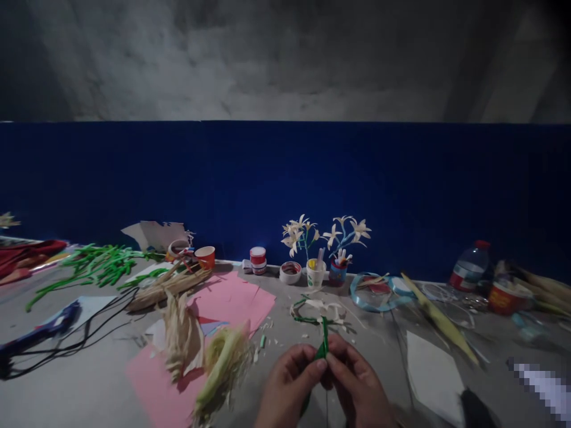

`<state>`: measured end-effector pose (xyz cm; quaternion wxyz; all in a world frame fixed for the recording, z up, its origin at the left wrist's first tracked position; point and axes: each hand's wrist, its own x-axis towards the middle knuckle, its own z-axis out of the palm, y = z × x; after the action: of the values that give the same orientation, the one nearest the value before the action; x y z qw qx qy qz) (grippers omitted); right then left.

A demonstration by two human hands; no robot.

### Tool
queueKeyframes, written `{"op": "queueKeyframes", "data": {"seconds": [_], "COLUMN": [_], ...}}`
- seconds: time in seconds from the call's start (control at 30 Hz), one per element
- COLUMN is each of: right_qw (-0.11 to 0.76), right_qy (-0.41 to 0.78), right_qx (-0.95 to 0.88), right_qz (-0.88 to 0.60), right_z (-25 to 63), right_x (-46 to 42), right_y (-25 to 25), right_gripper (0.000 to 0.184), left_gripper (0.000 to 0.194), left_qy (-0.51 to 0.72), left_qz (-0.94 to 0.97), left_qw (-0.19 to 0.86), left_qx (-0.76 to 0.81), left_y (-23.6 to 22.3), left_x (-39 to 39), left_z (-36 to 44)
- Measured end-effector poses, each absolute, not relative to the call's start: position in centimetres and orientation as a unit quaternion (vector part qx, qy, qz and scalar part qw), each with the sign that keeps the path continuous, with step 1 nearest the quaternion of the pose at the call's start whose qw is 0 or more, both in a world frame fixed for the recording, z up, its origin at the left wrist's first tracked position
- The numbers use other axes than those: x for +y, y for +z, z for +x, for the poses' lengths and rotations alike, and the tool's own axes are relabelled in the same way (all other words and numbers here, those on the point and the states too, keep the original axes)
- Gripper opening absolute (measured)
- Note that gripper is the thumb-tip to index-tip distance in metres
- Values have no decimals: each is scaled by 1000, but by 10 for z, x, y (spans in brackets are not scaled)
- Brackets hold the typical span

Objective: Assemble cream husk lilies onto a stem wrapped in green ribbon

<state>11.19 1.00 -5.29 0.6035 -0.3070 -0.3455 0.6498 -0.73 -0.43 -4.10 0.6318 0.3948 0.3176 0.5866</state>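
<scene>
My left hand (289, 377) and my right hand (357, 380) meet at the front centre of the table, thumbs and fingertips pinched together. Between them is a narrow green strip (324, 339) that stands up above the fingertips. Its wider part lies at my left thumb, and the lower end is mostly hidden by my hands. Just beyond it lies a loose ring of green and white strips (307, 315). Two small bunches of pale flowers stand behind, one in a white cup (314, 274), the other in a blue and red pot (338, 273).
Pink paper (241, 297), corn husks (178, 333) and a glue gun (53, 327) with a black cord lie to the left. Green stems (107, 264) are heaped behind them. Rightward are blue ribbon (370, 306), a long yellow-green husk (441, 321), white paper (432, 374) and a plastic bottle (470, 267).
</scene>
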Motion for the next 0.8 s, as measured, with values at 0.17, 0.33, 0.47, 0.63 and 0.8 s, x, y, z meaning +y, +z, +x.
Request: {"op": "queueKeyframes", "data": {"seconds": [0.17, 0.33, 0.47, 0.63, 0.8], "right_qw": [600, 609, 620, 629, 592], "right_qy": [642, 623, 616, 602, 608], "right_qx": [-362, -381, -385, -388, -431], "right_qz": [-312, -310, -297, -302, -307], "right_z": [114, 114, 111, 111, 118], "right_x": [15, 13, 9, 4, 4], "right_y": [-48, -41, -40, -40, -36], "right_gripper": [22, 18, 20, 22, 22], "left_gripper": [30, 36, 32, 32, 37], "left_qy": [583, 571, 559, 578, 602], "left_qz": [414, 403, 400, 399, 424], "left_qw": [621, 642, 663, 655, 597], "left_qx": [322, 316, 296, 279, 318], "left_y": [-39, -39, -30, -31, -31], "left_x": [5, 10, 1, -3, -8], "left_z": [-9, -7, -6, -2, 1]}}
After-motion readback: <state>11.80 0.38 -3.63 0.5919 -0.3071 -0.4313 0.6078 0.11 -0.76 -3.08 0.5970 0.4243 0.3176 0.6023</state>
